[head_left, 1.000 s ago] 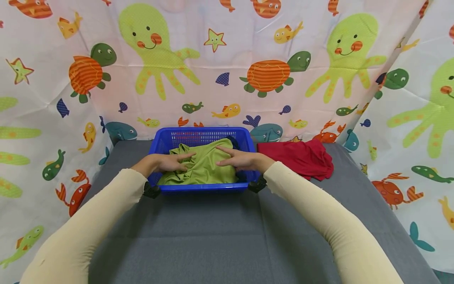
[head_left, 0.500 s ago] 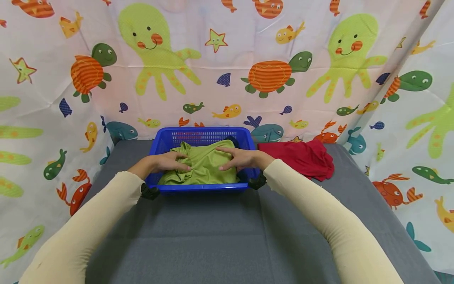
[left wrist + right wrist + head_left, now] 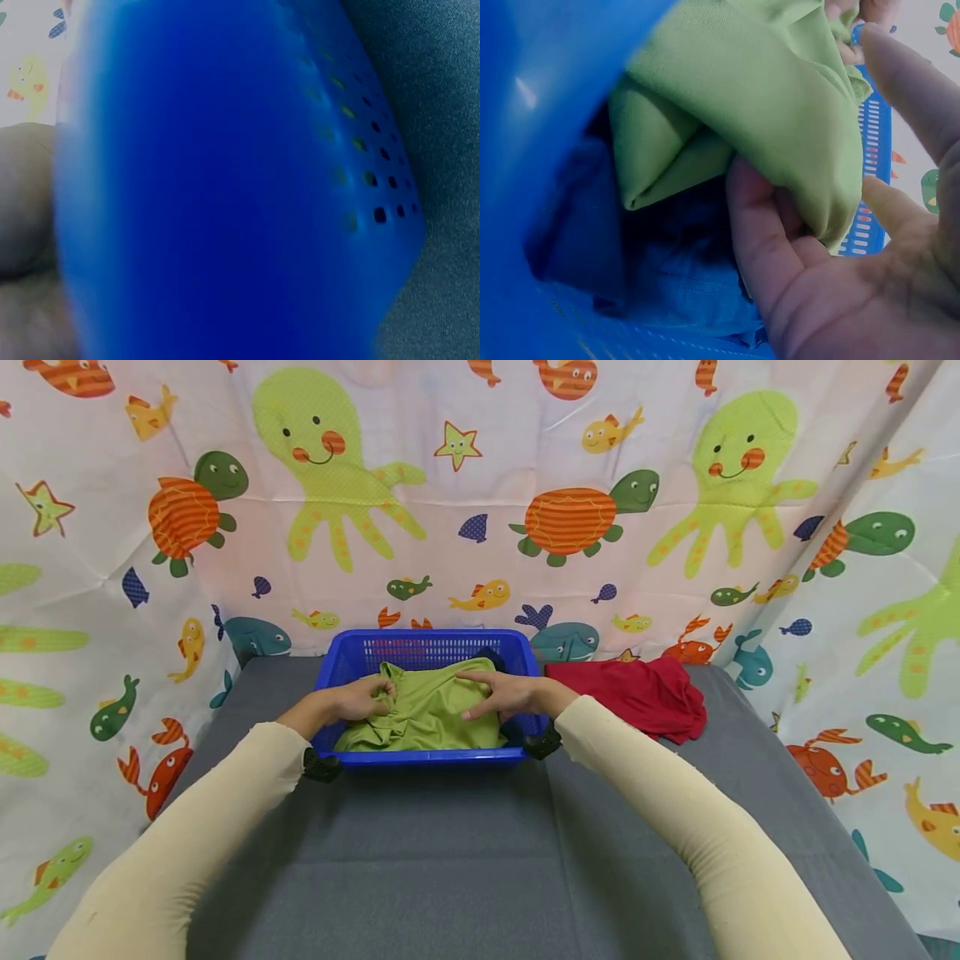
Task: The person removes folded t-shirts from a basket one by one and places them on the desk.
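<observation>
A light green cloth (image 3: 435, 697) lies bunched in a blue plastic basket (image 3: 431, 757). My left hand (image 3: 360, 697) is at its left side, thumb and index finger pinching a gathered edge. In the right wrist view, that hand's fingertips (image 3: 847, 49) show at the cloth's far end. My right hand (image 3: 513, 695) reaches over the basket's right side with thumb and index finger spread apart. Seen from the right wrist, its other fingers (image 3: 757, 217) slip beneath the cloth's fold. Dark blue fabric (image 3: 675, 255) lies under the green cloth. The basket wall (image 3: 225, 187) hides most of the left wrist view.
A red cloth (image 3: 630, 693) lies crumpled on the grey table cover (image 3: 450, 860), right of the basket. Behind stands a white curtain (image 3: 480, 485) printed with sea animals, which also runs along both sides.
My left hand's fingers were spread over the green cloth and have since curled to pinch it. My right thumb has dropped slightly; that hand otherwise stays in place.
</observation>
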`<act>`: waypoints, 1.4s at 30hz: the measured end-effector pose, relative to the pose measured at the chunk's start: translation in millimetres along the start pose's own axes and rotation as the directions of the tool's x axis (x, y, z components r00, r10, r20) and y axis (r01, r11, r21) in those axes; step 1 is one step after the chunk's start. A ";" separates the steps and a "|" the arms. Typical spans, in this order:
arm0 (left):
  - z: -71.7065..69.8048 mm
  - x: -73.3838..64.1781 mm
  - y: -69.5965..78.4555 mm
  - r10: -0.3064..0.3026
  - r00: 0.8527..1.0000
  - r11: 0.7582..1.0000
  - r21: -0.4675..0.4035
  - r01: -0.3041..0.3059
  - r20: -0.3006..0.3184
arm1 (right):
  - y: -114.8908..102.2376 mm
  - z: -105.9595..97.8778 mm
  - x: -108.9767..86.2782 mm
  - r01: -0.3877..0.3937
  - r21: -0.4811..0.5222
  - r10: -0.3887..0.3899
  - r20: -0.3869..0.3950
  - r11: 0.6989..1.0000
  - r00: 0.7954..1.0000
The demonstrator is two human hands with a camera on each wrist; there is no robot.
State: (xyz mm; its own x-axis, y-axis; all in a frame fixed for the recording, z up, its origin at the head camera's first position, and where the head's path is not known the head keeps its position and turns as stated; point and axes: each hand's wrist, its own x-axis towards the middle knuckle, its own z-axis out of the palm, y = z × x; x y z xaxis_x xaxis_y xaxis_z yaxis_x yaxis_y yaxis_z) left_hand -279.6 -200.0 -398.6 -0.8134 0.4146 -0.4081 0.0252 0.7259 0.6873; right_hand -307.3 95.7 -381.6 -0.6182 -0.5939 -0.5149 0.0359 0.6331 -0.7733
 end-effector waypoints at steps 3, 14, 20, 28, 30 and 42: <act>-3.0 -2.0 -1.3 0.009 0.998 0.998 -0.057 -0.006 0.060 | -0.7 0.1 -1.6 0.002 0.003 -0.002 0.014 1.000 1.000; -12.9 -10.3 1.4 0.025 0.992 0.980 -0.199 0.000 0.124 | 2.5 -4.5 -0.3 0.086 -0.083 -0.090 -0.041 0.993 0.995; -13.0 -14.2 -0.3 0.074 0.994 0.967 -0.250 -0.053 0.077 | 1.7 -4.3 -2.8 0.019 -0.088 -0.020 -0.017 0.996 1.000; -10.6 -14.3 -1.5 0.089 0.993 0.965 -0.255 -0.067 0.075 | 2.1 -2.2 -3.9 -0.094 0.031 0.092 0.071 0.995 0.993; -10.5 -14.0 -2.3 0.089 0.993 0.964 -0.258 -0.068 0.072 | 1.8 -0.9 -2.9 -0.077 0.099 0.071 0.059 0.992 0.996; -8.0 -12.5 2.1 0.094 0.995 0.962 -0.260 -0.089 0.010 | 4.0 -4.0 0.1 0.048 0.116 -0.050 0.015 0.992 0.999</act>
State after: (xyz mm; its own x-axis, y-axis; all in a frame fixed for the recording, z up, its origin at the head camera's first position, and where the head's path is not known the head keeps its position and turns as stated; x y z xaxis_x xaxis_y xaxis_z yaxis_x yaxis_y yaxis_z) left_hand -274.0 -208.0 -387.3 -0.8015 0.4867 -0.3474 -0.0549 0.5187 0.8532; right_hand -310.3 100.1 -383.2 -0.6072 -0.6325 -0.4809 0.0970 0.5417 -0.8350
